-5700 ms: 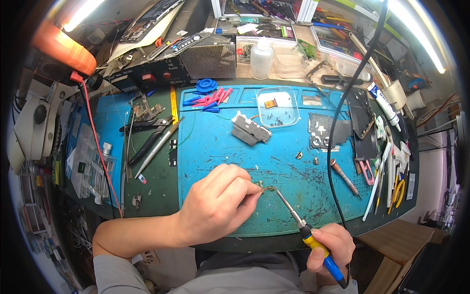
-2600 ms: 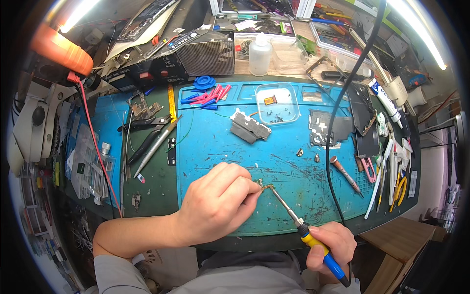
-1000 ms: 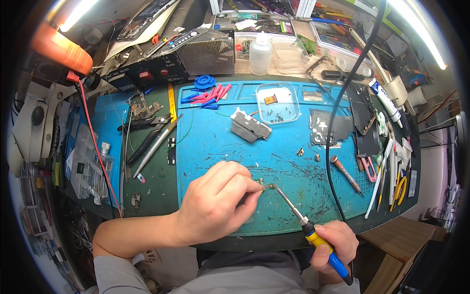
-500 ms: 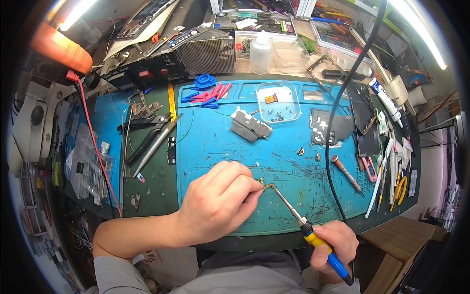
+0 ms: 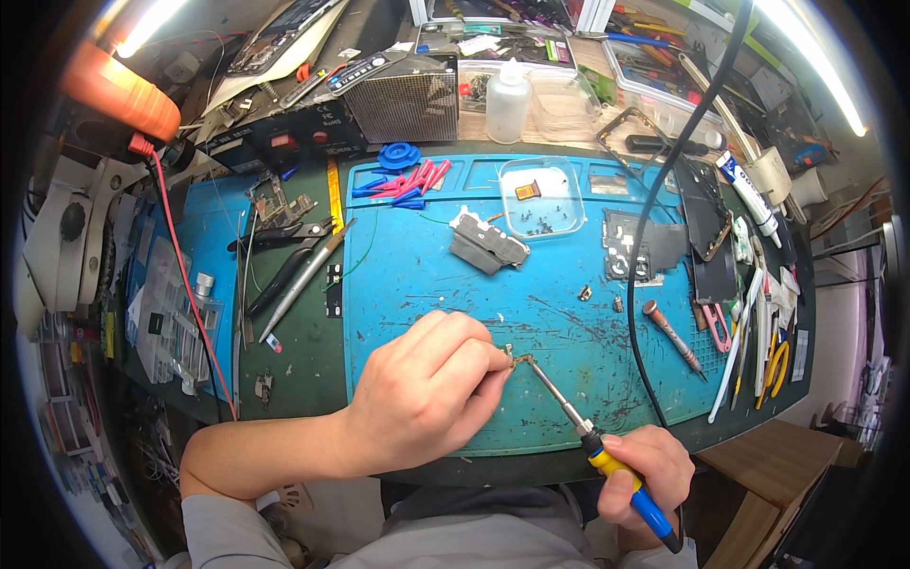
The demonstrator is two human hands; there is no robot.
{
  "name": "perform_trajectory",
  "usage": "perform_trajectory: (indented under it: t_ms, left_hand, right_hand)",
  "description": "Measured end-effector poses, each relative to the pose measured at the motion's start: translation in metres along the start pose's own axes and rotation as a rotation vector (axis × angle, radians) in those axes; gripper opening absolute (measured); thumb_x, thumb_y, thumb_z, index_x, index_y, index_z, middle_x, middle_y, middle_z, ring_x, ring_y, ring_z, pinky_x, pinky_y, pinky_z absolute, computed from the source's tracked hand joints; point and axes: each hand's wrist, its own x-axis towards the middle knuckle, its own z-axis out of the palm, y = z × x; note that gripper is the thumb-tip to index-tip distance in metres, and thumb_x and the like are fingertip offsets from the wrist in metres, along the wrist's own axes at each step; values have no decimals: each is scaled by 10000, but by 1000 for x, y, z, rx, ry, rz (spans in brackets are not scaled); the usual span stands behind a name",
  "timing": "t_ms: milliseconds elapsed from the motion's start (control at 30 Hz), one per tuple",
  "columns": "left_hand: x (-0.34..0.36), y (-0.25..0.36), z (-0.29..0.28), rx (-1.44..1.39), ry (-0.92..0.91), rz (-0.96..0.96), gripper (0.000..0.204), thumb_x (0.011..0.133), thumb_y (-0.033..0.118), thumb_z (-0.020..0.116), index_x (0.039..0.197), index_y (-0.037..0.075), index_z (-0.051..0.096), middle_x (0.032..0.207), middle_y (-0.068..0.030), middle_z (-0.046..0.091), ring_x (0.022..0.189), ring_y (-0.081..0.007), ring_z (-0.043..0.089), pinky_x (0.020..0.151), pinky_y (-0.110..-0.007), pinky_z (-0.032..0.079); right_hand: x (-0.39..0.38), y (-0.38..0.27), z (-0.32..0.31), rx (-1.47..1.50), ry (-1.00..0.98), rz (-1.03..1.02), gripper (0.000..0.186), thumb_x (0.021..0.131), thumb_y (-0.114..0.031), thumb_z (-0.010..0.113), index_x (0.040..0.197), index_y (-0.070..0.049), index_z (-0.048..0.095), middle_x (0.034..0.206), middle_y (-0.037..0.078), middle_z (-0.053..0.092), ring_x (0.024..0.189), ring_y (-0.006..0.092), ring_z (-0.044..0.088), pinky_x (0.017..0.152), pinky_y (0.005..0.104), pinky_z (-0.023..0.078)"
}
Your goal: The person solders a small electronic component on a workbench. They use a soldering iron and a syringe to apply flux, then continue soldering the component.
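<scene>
Pinching a small coppery part [image 5: 520, 360] over the blue mat [image 5: 417, 275], the left hand [image 5: 427, 389] is nearer to it, while the right hand [image 5: 652, 474] grips the soldering iron [image 5: 590, 439], slanting up-left, its tip at or just beside the part's right end.

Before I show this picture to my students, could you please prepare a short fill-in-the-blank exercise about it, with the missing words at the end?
1. The right hand holds a soldering iron; its handle, black at the front and blue at the end, is ____ in between.
2. The small part near the iron's tip is pinched by the thumb and fingers of the person's ____ hand.
3. The cone-shaped pieces on the work mat are pink and ____.

Missing words: yellow; left; blue.
</scene>
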Motion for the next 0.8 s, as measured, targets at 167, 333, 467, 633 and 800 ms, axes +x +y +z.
perform_trajectory:
  t_ms: [167, 333, 467, 633, 800]
  left_hand:
    - [1, 0, 0, 0, -3, 4, 257, 767, -59, 848, 971, 27, 717, 924, -102, 673, 758, -263, 654, 635, -369, 519]
    - [0, 0, 1, 1, 0, -2, 255, 771, -63, 841, 974, 24, 713, 930, -108, 675, 770, -266, 661, 641, -371, 525]
    - [0, 0, 1, -3, 2, -2, 258, 772, -62, 841, 978, 21, 711, 933, -110, 674, 774, -267, 661, 643, -372, 525]
    - [0, 0, 1, -7, 0, -2, 265, 765, -66, 840, 978, 20, 708, 931, -111, 672, 770, -276, 659, 650, -377, 525]
    - [-1, -2, -1, -105, 14, -77, 248, 808, -90, 832, 990, 17, 703, 948, -100, 664, 753, -211, 636, 583, -326, 507]
  right_hand:
    - [-2, 1, 0, 2, 8, 12, 255, 862, -117, 741, 1091, -15, 790, 794, 88, 750, 622, 219, 728, 586, 311, 600]
    - [0, 1, 0, 16, 2, 25, 264, 846, -106, 739, 1086, -9, 790, 792, 92, 749, 625, 221, 730, 587, 312, 604]
    - [0, 0, 0, 24, 2, 26, 275, 830, -90, 739, 1086, -2, 788, 796, 97, 750, 630, 226, 734, 594, 315, 610]
    - [1, 0, 0, 27, 0, 24, 274, 838, -94, 745, 1092, -1, 787, 808, 101, 753, 637, 228, 738, 598, 317, 611]
    - [-6, -1, -4, 19, -5, 35, 269, 906, -148, 777, 1133, -4, 772, 857, 112, 752, 689, 248, 747, 626, 334, 612]
